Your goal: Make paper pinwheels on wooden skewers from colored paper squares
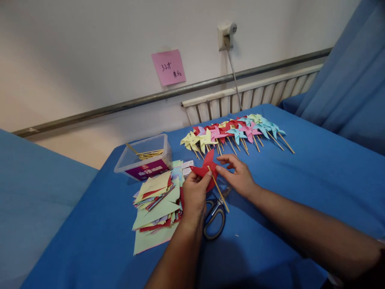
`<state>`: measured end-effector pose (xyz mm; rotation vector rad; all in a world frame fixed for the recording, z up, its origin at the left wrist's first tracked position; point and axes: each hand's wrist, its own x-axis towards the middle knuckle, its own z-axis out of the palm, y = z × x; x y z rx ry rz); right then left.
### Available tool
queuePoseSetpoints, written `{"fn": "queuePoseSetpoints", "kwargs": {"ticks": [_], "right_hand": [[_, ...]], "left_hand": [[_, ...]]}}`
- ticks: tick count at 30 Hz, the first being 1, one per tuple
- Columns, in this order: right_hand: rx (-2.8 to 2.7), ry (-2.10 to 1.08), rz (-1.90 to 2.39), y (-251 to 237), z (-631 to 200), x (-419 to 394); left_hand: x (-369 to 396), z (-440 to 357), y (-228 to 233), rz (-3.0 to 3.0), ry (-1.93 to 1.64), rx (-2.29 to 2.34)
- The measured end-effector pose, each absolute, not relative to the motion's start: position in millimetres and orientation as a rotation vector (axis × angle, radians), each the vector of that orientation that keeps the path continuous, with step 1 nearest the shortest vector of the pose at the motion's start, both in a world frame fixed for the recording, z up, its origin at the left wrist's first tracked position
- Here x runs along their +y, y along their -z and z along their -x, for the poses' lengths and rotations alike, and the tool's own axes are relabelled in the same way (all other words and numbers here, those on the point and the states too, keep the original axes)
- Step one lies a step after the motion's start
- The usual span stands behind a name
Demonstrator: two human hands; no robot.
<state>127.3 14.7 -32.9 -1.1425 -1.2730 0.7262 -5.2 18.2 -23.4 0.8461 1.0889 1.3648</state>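
Note:
A red paper pinwheel (204, 169) with a thin wooden stick (221, 192) is pinched in my left hand (194, 192), its thumb pressing the stick near the pinwheel's middle. At the pinwheel's right edge is my right hand (237, 172), with the thumb by a red blade and the fingers curved but apart. Dark-handled scissors (215, 224) lie on the table just below the pinwheel, their blades partly behind the stick. To the left of my left hand sits a stack of coloured paper pieces (158, 208), some with cut corners.
A clear plastic box (141, 156) with wooden sticks stands behind the paper. Finished pinwheels (237, 130) in several colours lie in rows at the back of the blue-covered table (294, 172). Behind are a radiator (255, 94), a wall pipe (120, 108) and a plugged-in socket (227, 37).

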Motion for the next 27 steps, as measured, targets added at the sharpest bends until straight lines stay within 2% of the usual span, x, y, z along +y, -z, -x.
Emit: {"fn": "queuePoseSetpoints", "kwargs": {"ticks": [3, 6, 20, 27], "right_hand": [[-1.097, -1.208, 0.987, 36, -126, 20], [-1.019, -1.408, 0.882, 39, -125, 21], [-0.933, -1.562, 0.782, 49, -126, 23], [-0.965, -1.514, 0.825, 53, -123, 27]], "left_hand": [[16, 3, 23, -0.849, -1.292, 1.048], [14, 2, 22, -0.867, -1.232, 1.051], [15, 4, 25, -0.881, -1.18, 1.124], [17, 4, 28, -0.865, -1.203, 1.159]]}}
